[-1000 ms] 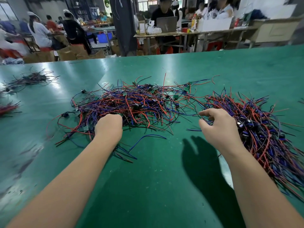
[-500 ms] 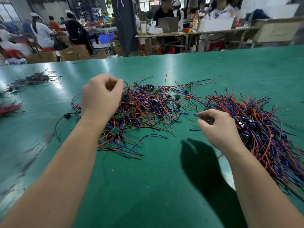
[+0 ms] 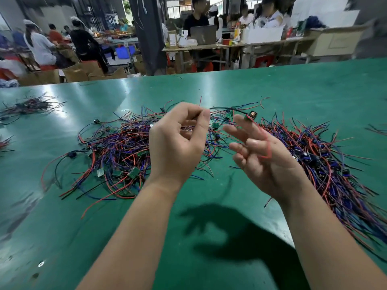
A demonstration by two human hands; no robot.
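A loose tangle of red, blue and black wires (image 3: 117,151) with small green boards lies spread on the green table (image 3: 209,237). A denser wire pile (image 3: 318,160) sits to its right. My left hand (image 3: 178,143) is raised above the tangle, its fingers curled and its thumb and forefinger pinching one wire piece. That black wire (image 3: 226,108) runs right to a small coil component (image 3: 252,115) at the fingertip of my right hand (image 3: 266,160). My right hand is lifted palm-up with its fingers spread and nearly straight. A red wire lies along its index finger.
A small dark wire bundle (image 3: 29,107) lies far left, with a few red wires (image 3: 4,143) at the left edge. Beyond the table's far edge, several people sit at work tables, with cardboard boxes (image 3: 83,72) on the floor.
My left hand rose from the tangle and moved right, bringing one wire piece. My right hand turned palm-up and lifted off the table to meet it.
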